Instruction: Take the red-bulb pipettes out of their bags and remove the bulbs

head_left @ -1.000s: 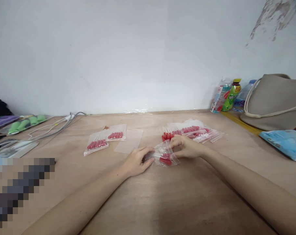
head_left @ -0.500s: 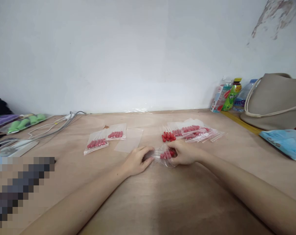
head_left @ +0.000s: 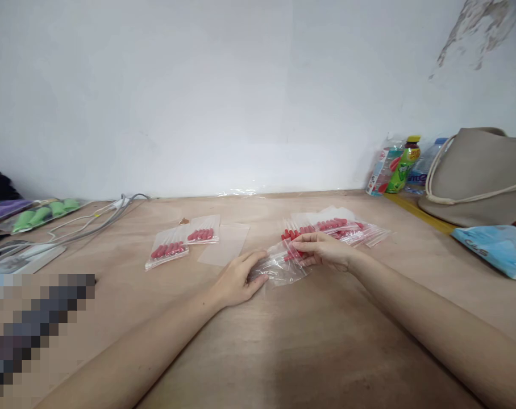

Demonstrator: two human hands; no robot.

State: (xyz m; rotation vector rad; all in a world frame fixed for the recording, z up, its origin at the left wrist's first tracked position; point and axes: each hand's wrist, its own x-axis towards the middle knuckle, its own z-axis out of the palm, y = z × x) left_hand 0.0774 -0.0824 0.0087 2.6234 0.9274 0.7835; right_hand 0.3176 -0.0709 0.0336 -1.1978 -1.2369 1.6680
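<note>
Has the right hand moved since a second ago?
Yes. The right hand has shifted away from the person, toward the pile of filled bags by the wall, still gripping the clear bag.

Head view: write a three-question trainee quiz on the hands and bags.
1. True or false: both hands touch the clear bag.
2. Which hand pinches the red pieces: A left hand, B right hand?
3. How many filled bags lie left of the empty bag on the table?

Key: 1 true. 2 B. 3 two: filled bags.
</note>
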